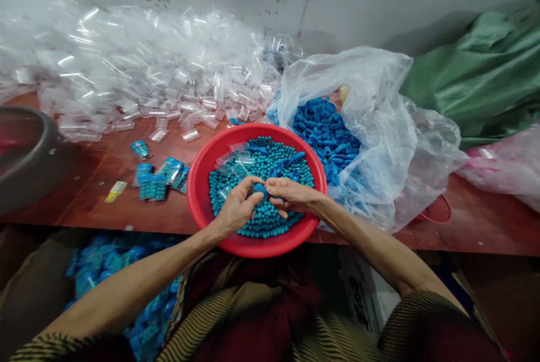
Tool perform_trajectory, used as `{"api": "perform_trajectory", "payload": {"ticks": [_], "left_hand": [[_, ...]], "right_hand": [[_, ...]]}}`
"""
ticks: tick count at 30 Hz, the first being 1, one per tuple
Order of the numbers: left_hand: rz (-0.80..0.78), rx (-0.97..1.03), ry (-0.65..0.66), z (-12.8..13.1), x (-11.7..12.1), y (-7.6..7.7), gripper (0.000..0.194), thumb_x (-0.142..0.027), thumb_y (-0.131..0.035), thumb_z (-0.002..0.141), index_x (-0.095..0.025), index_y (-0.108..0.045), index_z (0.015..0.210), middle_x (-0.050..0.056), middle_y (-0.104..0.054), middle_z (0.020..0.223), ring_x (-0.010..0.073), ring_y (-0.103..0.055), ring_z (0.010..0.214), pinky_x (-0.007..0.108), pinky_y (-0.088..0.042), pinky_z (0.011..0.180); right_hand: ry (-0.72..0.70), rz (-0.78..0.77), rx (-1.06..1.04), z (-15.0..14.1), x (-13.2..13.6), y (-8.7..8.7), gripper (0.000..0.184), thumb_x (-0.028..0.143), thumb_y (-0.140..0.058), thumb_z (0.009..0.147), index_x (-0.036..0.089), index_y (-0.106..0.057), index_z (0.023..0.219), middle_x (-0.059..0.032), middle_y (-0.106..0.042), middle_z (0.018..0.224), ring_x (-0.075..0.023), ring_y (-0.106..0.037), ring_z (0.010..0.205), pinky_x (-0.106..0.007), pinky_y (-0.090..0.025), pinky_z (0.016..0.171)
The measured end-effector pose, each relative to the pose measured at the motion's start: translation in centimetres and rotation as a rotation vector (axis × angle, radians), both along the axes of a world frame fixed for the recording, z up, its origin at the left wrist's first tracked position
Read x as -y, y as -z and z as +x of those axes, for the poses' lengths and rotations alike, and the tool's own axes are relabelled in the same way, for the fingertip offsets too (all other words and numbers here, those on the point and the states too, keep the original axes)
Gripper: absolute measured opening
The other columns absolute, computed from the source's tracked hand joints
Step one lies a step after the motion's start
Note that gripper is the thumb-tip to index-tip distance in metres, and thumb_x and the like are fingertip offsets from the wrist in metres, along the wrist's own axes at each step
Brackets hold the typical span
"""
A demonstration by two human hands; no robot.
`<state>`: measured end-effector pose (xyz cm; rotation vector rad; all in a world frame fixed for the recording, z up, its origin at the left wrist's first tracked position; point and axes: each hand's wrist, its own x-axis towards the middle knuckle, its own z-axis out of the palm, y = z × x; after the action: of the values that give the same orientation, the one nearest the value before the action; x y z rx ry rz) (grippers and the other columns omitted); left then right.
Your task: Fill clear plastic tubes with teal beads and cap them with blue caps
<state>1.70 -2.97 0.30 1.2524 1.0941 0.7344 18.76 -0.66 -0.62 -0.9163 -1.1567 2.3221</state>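
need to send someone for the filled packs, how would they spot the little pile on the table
Start at the red bowl of teal beads at the table's front edge. Just left of it, on the bare reddish wood, lies the small pile of filled packs. Unlike the heap of empty clear tubes behind, these show blue-teal contents.

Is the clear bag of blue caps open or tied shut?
Open: the clear bag has its mouth spread wide, with the blue caps inside exposed.
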Motion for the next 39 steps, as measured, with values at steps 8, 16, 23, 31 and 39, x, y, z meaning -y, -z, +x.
{"api": "perform_trajectory", "payload": {"ticks": [8,16,23,31,39], "left_hand": [[-0.243,0.192,0.04,-1.2,-1.1,-0.7,0.05,-0.049,-0.066,0.07,-0.021,-0.041,0.104,-0.006,-0.056,0.06,0.0102,-0.051,0.037,0.018,-0.034,0.033],[-0.164,0.089,-0.005,-1.5,-1.0,-0.8,0.046,-0.049,-0.061,0.073,-0.021,-0.039,0.103,-0.01,-0.048,0.05,0.0095,-0.048,0.034,0.017,-0.034,0.032],[-0.048,-0.005,-0.056,-0.4,-0.5,-0.4,0.049,-0.038,-0.058,0.077,-0.021,-0.039,0.12,-0.011,-0.043,0.051,0.0075,-0.044,0.032,0.018,-0.033,0.033],[-0.092,0.14,-0.113,-0.1,0.2,-0.7,0.05,-0.038,-0.062,0.075,-0.017,-0.046,0.117,-0.004,-0.053,0.071,0.0061,-0.044,0.055,0.019,-0.036,0.051],[-0.026,0.107,-0.192,0.6,0.6,-1.5,0.03,-0.036,-0.061,0.074,-0.018,-0.05,0.096,-0.005,-0.05,0.069,0.0077,-0.045,0.059,0.019,-0.037,0.057]], "right_hand": [[0.205,-0.014,-0.018,-0.3,0.5,-1.8,0.04,0.048,-0.07,0.071,0.018,-0.047,0.083,0.0061,-0.053,0.068,-0.0041,-0.047,0.047,-0.018,-0.049,0.039],[0.461,0.371,0.201,-0.4,0.2,-1.3,0.041,0.021,-0.061,0.074,0.02,-0.048,0.113,-0.0022,-0.058,0.096,-0.0113,-0.062,0.069,-0.026,-0.054,0.057],[0.266,0.998,0.658,-2.3,1.3,-1.8,0.032,0.017,-0.039,0.088,0.015,-0.056,0.116,-0.0121,-0.062,0.114,-0.0226,-0.057,0.109,-0.042,-0.041,0.097],[0.045,1.127,0.884,-3.3,3.6,-1.8,0.085,0.046,-0.064,0.072,0.008,-0.026,0.138,-0.0241,-0.046,0.127,-0.0329,-0.057,0.105,-0.047,-0.05,0.081],[0.282,1.17,0.893,-4.7,4.2,-1.7,0.072,0.037,-0.063,0.07,0.01,-0.034,0.13,-0.0184,-0.051,0.112,-0.0292,-0.057,0.094,-0.041,-0.052,0.07]]}}
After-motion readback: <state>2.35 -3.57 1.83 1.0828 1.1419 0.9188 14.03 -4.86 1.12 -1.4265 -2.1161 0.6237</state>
